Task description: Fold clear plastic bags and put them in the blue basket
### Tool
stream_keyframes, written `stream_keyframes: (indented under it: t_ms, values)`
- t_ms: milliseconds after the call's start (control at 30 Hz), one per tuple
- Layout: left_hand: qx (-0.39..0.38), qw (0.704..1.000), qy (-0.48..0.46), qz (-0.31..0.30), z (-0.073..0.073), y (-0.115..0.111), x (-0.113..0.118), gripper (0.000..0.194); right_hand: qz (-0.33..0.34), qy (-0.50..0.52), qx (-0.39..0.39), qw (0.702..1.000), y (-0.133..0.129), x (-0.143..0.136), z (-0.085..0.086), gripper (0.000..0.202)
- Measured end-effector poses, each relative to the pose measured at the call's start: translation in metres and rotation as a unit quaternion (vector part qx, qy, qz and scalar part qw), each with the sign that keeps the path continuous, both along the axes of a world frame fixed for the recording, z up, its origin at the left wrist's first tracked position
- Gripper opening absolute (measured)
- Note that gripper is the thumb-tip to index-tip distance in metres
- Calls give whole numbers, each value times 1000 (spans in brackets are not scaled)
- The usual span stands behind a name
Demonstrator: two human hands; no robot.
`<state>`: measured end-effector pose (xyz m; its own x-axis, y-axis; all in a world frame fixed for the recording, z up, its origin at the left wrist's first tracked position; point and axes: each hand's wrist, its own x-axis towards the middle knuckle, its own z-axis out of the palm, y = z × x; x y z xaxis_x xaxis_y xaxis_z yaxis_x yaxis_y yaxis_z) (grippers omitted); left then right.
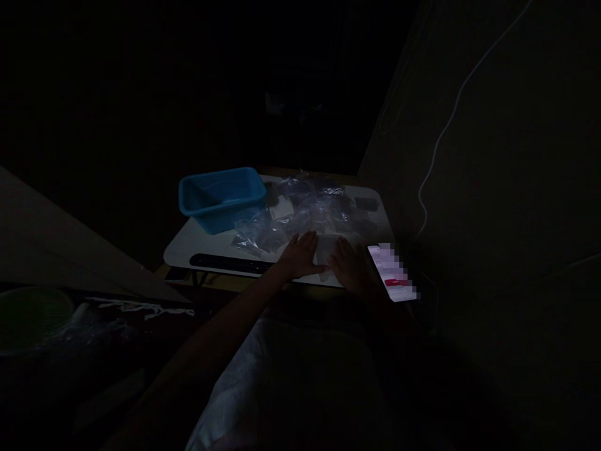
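Observation:
Both hands lie at the near edge of a small white table [181, 249], in very dim light. My left hand [300, 255] is flat with its fingers stretched out, at the left side of a flat, pale clear plastic bag [326, 249]. On the bag's right side rests my right hand [346, 262], its fingers extended and its lower part lost in shadow. Just beyond the hands spreads a heap of crinkled clear plastic bags [310, 210]. A small whitish piece [282, 207] lies among them; its kind is unclear.
A blue plastic basin [223, 200] stands at the table's back left. A dark slot [225, 261] runs along the front edge. To the right, a lit phone [392, 275] is beside the table. A white cable [436, 141] hangs along the right wall. A green round thing [32, 316] sits at lower left.

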<state>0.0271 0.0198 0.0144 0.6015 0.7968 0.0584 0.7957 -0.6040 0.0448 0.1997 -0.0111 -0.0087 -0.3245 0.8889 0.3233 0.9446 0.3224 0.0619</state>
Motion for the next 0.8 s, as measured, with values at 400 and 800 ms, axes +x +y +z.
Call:
stream_keyframes:
  t_ms: [400,800]
  values:
    - [-9,1000,-1,4,1,1,0,88,44,26,-18,999,1,1,8,47]
    - [14,1000,-8,-3,-6,3,-2,89,-31,19,-17,999,2,-6,3,54]
